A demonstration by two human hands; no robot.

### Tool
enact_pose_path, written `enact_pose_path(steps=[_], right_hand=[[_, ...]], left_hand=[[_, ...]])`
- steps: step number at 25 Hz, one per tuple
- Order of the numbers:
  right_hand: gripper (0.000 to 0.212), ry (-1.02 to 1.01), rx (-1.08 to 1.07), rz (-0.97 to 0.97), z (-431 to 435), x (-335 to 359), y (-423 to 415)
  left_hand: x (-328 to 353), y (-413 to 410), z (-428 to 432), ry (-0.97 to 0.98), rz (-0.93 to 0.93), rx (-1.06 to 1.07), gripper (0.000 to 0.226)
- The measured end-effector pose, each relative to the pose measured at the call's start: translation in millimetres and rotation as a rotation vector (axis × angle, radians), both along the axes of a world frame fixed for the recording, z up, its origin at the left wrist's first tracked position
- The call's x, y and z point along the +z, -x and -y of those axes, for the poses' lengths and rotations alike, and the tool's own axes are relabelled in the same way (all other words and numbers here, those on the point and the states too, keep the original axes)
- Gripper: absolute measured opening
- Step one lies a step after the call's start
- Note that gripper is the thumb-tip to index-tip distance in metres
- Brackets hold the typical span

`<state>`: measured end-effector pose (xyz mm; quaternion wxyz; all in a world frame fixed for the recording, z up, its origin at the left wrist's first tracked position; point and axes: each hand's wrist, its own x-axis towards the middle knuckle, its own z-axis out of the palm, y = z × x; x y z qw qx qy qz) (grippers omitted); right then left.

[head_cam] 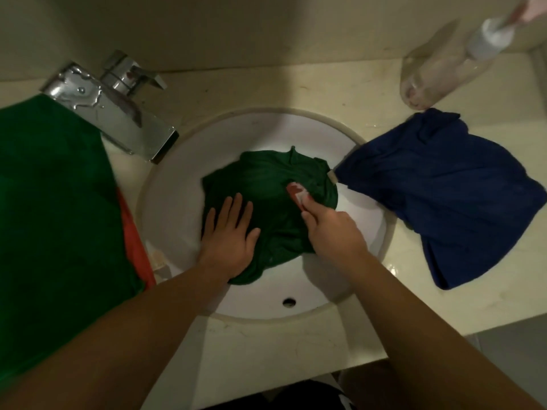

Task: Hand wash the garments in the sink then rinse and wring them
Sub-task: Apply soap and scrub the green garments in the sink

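Dim, yellowish light, glare on the faucet [112,105], soft overall focus, wide-angle bending and blur toward the edges.

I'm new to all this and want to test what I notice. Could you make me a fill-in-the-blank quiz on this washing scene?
1. The left hand presses flat on a ____ garment in the sink.
2. The right hand grips a small object coloured white and ____.
3. The draped garment hanging over the sink's right rim is ____.

Missing words: green, red, blue.
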<state>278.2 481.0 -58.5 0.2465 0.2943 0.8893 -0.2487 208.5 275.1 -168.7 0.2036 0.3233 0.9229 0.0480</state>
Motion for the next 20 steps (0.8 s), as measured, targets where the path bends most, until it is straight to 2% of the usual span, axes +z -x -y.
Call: enact_pose_path(steps=[2,4,8,10,12,14,16,17,19,20], right_hand=[[0.041,0.043,0.067,0.087,3.3,9.0,-12.2],[0.041,0.064,0.131,0.22,6.8,14.1,-23.6],[0.041,0.067,0.256,0.38,11.8,28.3,-35.5],[0.038,0.045,0.25,0.354,11.1,36.8,-37.7],[0.036,0.051,0.151,0.207,15.1,39.0,-36.7],[0.036,0.067,0.103,0.131,31.3,32.6,-37.0],[0.038,0.115,0.185,0.249,45.5,27.3,-42.4],[0.039,0.127,0.211,0.322,47.7,27.7,-46.4],[0.041,0.096,0.21,0.358,41.5,32.8,-48.6],[0.041,0.087,0.165,0.307,38.9,30.6,-47.2]], left_hand=[[11.1,-7.7,-1.2,-0.008,0.051,-0.079,0.069],[24.2,-19.6,-2.7,0.014,0.186,-0.095,0.072],[45.8,-32.0,1.5,0.015,0.415,-0.187,0.054],[55.3,-31.1,4.8,-0.07,0.496,-0.19,0.05],[63.8,-32.3,9.2,-0.211,0.551,-0.128,0.048],[63.0,-35.5,13.0,-0.365,0.59,0.059,0.046],[54.2,-29.0,11.4,-0.468,0.509,0.288,0.043],[48.6,-21.9,10.2,-0.446,0.401,0.319,0.042],[38.1,-7.7,6.9,-0.317,0.214,0.206,0.044],[31.3,-2.1,5.7,-0.239,0.173,0.118,0.049]])
